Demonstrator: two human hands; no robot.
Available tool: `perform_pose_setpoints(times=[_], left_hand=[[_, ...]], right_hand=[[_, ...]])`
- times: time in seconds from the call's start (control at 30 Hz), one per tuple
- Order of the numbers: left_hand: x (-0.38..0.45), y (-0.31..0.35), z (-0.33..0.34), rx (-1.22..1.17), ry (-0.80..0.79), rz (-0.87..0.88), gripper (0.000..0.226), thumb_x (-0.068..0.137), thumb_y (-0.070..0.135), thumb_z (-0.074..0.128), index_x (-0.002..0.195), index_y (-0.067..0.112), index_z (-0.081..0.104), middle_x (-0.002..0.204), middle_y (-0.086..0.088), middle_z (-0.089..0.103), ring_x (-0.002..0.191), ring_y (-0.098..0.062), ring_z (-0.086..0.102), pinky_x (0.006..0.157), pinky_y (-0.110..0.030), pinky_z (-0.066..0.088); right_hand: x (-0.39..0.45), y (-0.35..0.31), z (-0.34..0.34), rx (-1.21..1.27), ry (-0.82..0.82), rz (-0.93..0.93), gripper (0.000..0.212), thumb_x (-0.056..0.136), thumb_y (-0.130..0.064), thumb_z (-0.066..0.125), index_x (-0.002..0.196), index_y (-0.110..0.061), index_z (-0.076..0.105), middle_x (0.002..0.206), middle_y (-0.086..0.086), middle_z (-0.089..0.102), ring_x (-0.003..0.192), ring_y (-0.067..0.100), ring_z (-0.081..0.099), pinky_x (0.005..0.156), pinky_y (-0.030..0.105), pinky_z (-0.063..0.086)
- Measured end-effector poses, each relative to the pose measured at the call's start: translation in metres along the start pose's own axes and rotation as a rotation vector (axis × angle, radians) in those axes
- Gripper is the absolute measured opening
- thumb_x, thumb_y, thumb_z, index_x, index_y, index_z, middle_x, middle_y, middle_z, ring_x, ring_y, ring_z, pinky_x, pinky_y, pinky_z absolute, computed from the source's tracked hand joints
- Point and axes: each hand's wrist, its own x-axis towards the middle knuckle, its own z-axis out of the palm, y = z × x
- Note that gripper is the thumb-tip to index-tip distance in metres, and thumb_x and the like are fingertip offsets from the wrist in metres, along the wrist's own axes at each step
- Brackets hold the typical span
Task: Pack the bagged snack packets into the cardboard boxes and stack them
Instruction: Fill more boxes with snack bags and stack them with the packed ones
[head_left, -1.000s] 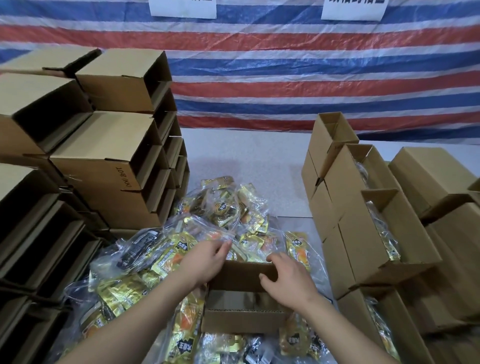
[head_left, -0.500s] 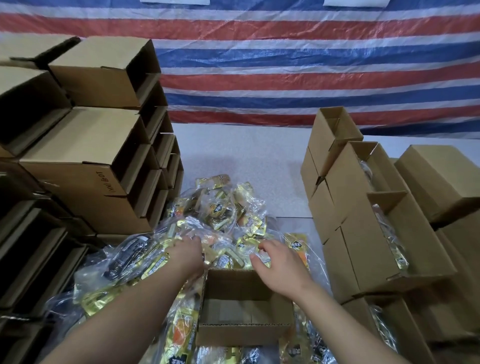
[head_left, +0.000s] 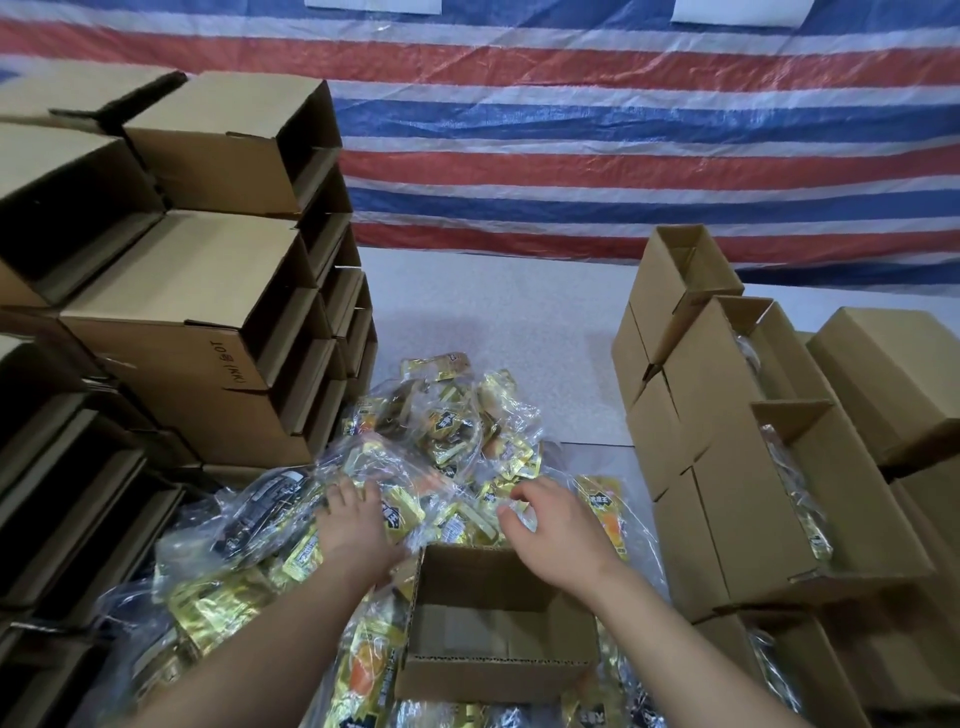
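Observation:
An open, empty cardboard box (head_left: 498, 665) stands in front of me amid a heap of clear bags filled with yellow snack packets (head_left: 447, 431). My left hand (head_left: 353, 525) lies palm down on a clear bag just beyond the box's left corner, fingers spread over the plastic. My right hand (head_left: 550, 525) reaches over the box's far edge onto the same bag, fingers curled at the plastic; whether they pinch it I cannot tell.
Stacks of empty open boxes (head_left: 208, 332) tower at the left. On the right stand open boxes with bagged packets inside (head_left: 779, 499) and closed boxes (head_left: 888, 374) behind them. A white table top (head_left: 493, 322) runs back to a striped tarp wall (head_left: 571, 156).
Both hands left the far rim of the open box and moved forward onto the bagged packets beyond it. The box stays where it was.

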Motion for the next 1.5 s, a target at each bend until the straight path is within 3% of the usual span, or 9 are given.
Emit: perform_pose_setpoints(times=[0.3, 0.57, 0.73, 0.83, 1.0, 1.1, 1.23, 1.37, 1.5], left_hand=[[0.001, 0.001, 0.004, -0.217, 0.053, 0.051, 0.11, 0.076, 0.038, 0.08, 0.157, 0.021, 0.007, 0.14, -0.012, 0.047, 0.13, -0.031, 0.047, 0.106, -0.049, 0.044], [-0.026, -0.014, -0.105, -0.816, 0.223, 0.257, 0.123, 0.072, 0.03, 0.084, 0.157, 0.04, -0.004, 0.135, -0.001, 0.044, 0.108, -0.026, 0.061, 0.09, -0.043, 0.057], [-0.081, -0.004, -0.213, -1.14, 0.437, 0.641, 0.091, 0.073, 0.036, 0.079, 0.143, 0.057, 0.024, 0.129, 0.022, 0.053, 0.116, -0.001, 0.056, 0.1, -0.031, 0.051], [-0.111, 0.016, -0.249, -1.408, 0.37, 0.663, 0.058, 0.075, 0.034, 0.079, 0.125, 0.041, 0.051, 0.121, -0.002, 0.064, 0.113, -0.021, 0.064, 0.099, -0.047, 0.051], [-0.141, 0.032, -0.281, -1.594, 0.239, 0.637, 0.026, 0.092, 0.024, 0.07, 0.104, 0.004, 0.06, 0.09, -0.021, 0.068, 0.085, -0.032, 0.067, 0.09, -0.049, 0.054], [-0.152, 0.036, -0.287, -1.53, 0.191, 0.621, 0.024, 0.091, 0.022, 0.069, 0.097, -0.001, 0.065, 0.092, -0.018, 0.068, 0.084, -0.022, 0.066, 0.085, -0.042, 0.055], [-0.158, 0.036, -0.285, -1.466, 0.08, 0.741, 0.052, 0.075, 0.02, 0.073, 0.125, 0.017, 0.06, 0.111, -0.008, 0.069, 0.103, -0.017, 0.067, 0.095, -0.036, 0.053], [-0.145, 0.027, -0.269, -1.577, -0.038, 0.766, 0.078, 0.077, 0.024, 0.074, 0.147, 0.018, 0.039, 0.131, -0.01, 0.058, 0.12, -0.023, 0.059, 0.111, -0.044, 0.042], [-0.133, 0.022, -0.235, -1.681, 0.043, 0.557, 0.071, 0.093, 0.026, 0.064, 0.152, 0.037, 0.026, 0.145, 0.001, 0.045, 0.123, -0.013, 0.056, 0.109, -0.039, 0.043]], right_hand=[[-0.004, -0.002, -0.005, 0.038, 0.018, 0.01, 0.038, 0.094, -0.052, 0.044, 0.112, -0.025, 0.063, 0.111, -0.011, 0.06, 0.104, 0.011, 0.056, 0.086, 0.032, 0.047], [0.004, -0.038, -0.034, 0.462, 0.122, 0.043, 0.02, 0.097, -0.045, 0.056, 0.111, -0.031, 0.06, 0.102, -0.02, 0.061, 0.098, -0.001, 0.059, 0.074, 0.01, 0.046], [0.01, -0.092, -0.073, 0.998, -0.098, -0.071, 0.094, 0.067, -0.077, 0.065, 0.146, -0.036, 0.034, 0.134, -0.02, 0.048, 0.128, 0.002, 0.048, 0.088, 0.012, 0.048], [0.012, -0.113, -0.101, 0.997, -0.15, -0.219, 0.127, 0.05, -0.082, 0.077, 0.15, -0.018, 0.031, 0.147, 0.005, 0.049, 0.136, 0.019, 0.047, 0.111, 0.037, 0.041], [0.014, -0.112, -0.14, 1.019, -0.145, -0.382, 0.098, 0.065, -0.058, 0.085, 0.143, -0.019, 0.04, 0.126, 0.011, 0.061, 0.093, 0.007, 0.065, 0.07, 0.018, 0.05], [0.016, -0.097, -0.144, 0.964, -0.125, -0.404, 0.076, 0.076, -0.028, 0.08, 0.14, -0.017, 0.042, 0.121, 0.02, 0.06, 0.101, 0.017, 0.063, 0.078, 0.03, 0.053], [0.014, -0.083, -0.138, 0.845, -0.021, -0.291, 0.084, 0.07, -0.029, 0.077, 0.145, -0.023, 0.039, 0.093, -0.016, 0.064, 0.081, 0.005, 0.065, 0.062, 0.02, 0.052], [0.001, -0.063, -0.129, 0.849, 0.134, -0.17, 0.064, 0.063, -0.049, 0.075, 0.115, -0.073, 0.046, 0.11, -0.03, 0.066, 0.098, -0.004, 0.066, 0.07, 0.013, 0.053], [-0.012, -0.037, -0.125, 0.637, 0.13, -0.06, 0.08, 0.07, -0.043, 0.073, 0.14, -0.058, 0.038, 0.124, -0.027, 0.057, 0.098, -0.005, 0.061, 0.077, 0.017, 0.048]])
